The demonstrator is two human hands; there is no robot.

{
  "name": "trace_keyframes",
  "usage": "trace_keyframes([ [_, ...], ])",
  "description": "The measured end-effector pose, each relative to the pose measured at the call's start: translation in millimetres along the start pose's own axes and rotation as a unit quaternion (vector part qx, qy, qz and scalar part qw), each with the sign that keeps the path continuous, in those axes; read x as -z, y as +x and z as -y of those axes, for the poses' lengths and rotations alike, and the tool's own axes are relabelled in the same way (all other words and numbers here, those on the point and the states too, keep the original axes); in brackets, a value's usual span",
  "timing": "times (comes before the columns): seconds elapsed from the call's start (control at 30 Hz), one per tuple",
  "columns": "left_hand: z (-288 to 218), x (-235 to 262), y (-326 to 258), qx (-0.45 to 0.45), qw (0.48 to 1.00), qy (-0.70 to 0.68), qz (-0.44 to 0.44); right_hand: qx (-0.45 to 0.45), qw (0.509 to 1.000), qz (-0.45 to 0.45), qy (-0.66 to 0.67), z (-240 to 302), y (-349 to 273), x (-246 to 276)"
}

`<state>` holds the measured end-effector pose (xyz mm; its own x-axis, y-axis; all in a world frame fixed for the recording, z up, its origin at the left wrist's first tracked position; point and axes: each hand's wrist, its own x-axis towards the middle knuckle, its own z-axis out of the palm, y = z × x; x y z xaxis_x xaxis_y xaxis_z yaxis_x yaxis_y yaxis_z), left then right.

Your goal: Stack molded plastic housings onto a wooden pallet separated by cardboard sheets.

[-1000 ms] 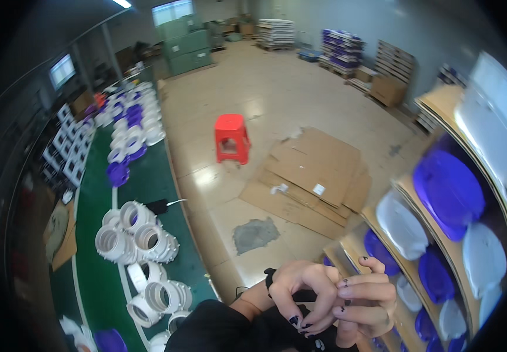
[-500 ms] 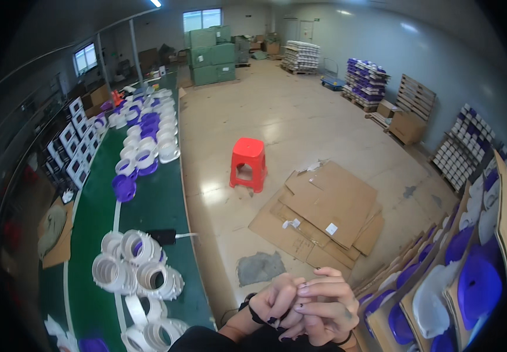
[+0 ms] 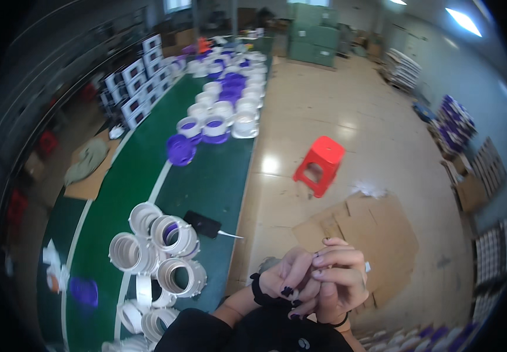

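In front of my body, my left hand (image 3: 288,277) and my right hand (image 3: 342,280) meet, fingertips against fingertips. Both have their fingers curled and pressed together. Anything small between them is hidden by the fingers. A dark band circles each wrist. To the left of my hands, on the green conveyor table (image 3: 218,176), stands a cluster of white threaded plastic rings (image 3: 181,277), some with purple inside. A black phone (image 3: 201,224) with a white cable lies beside that cluster, close to the table edge.
White and purple plastic parts (image 3: 223,110) fill the table's far stretch. A purple piece (image 3: 83,291) lies near left. Flattened cardboard (image 3: 382,246) and a red stool (image 3: 324,161) are on the floor to the right. Black-and-white boxes (image 3: 136,88) line the table's left side.
My view has turned left, so the table and stool now appear farther right. My hands stay pressed together in much the same pose.
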<state>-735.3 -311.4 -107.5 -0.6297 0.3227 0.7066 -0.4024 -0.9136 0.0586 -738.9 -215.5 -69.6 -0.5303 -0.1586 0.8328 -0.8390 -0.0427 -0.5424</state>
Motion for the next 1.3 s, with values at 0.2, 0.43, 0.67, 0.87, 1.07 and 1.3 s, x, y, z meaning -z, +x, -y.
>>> trace_keyframes([
  [0.2,-32,37,24,-0.109,0.992,0.067,-0.007,-0.008,0.995,0.046,0.093,-70,34,-14],
  [0.43,-68,91,66,-0.201,0.954,0.222,0.0,0.023,0.981,0.109,0.158,-151,82,-17],
  [0.67,-104,151,95,-0.274,0.89,0.355,-0.079,0.085,0.959,0.19,0.194,-247,141,-25],
  [0.87,-159,160,82,-0.43,0.796,0.351,-0.241,-0.22,0.896,0.306,0.234,-357,163,-103],
  [1.07,-267,196,-2,-0.607,0.628,0.194,-0.447,-0.189,0.79,0.525,0.255,-440,135,-191],
  [1.3,-424,289,-100,-0.592,0.303,0.224,-0.713,-0.148,0.744,0.616,0.21,-500,141,-271],
])
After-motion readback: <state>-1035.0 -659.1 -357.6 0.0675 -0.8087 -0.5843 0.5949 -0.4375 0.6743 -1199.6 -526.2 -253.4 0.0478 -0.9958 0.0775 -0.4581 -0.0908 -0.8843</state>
